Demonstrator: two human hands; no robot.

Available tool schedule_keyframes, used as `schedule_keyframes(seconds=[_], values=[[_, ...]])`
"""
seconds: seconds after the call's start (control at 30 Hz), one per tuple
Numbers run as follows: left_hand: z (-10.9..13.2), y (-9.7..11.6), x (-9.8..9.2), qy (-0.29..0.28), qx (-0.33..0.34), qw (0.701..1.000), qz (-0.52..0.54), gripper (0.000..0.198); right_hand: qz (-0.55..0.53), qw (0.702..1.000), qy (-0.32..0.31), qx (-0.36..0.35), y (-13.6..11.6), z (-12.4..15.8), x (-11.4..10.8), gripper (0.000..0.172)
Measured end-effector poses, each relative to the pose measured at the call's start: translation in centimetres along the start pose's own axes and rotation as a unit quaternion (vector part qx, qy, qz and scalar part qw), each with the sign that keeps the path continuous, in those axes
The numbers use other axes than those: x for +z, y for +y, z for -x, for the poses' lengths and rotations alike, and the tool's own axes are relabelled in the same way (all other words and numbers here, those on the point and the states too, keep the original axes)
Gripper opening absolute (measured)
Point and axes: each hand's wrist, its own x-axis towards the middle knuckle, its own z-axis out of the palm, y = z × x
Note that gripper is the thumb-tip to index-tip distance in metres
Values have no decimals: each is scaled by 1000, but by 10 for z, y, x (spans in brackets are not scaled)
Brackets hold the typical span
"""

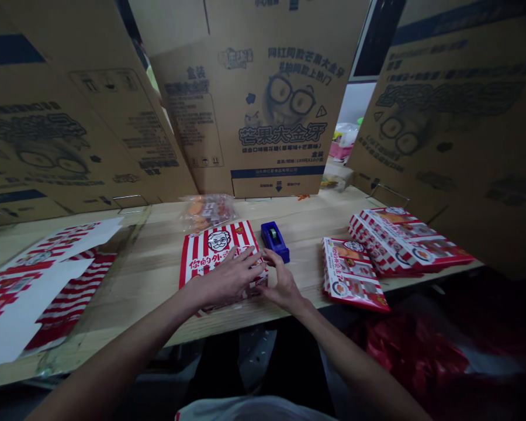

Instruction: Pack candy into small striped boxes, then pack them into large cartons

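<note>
A red-and-white striped cardboard box (219, 241) with a bearded cartoon face lies on the wooden table in front of me. My left hand (230, 275) rests across its top with fingers stretched out, covering part of the printing. At the box's right end, my right hand (283, 283) curls with thumb and fingers apart around the edge. Just beyond that hand stands a blue tape dispenser (275, 241) with a roll in it. Behind the box sits a clear plastic bag (208, 211) of orange pieces and small packets.
Striped boxes (407, 240) are stacked on the right, with another box (353, 272) nearer me. Flat printed card sheets (56, 280) lie on the left. Large brown cartons (263, 105) wall off the table's back. Red plastic (416, 345) lies below the right edge.
</note>
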Motion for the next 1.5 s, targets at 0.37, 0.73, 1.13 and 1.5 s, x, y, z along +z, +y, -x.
schedule_keyframes(seconds=[0.37,0.73,1.13,1.5], values=[[-16,5,7,44,-43,996,-56,18,7,1000,27,-13,0,-3,11,83],[14,7,38,89,-52,985,-136,46,47,999,8,-22,3,-4,3,95],[75,19,78,366,-183,899,-156,30,143,965,-29,-218,-5,-7,-1,56],[89,4,95,410,-161,885,-148,30,93,979,-6,-184,-9,-14,13,37]])
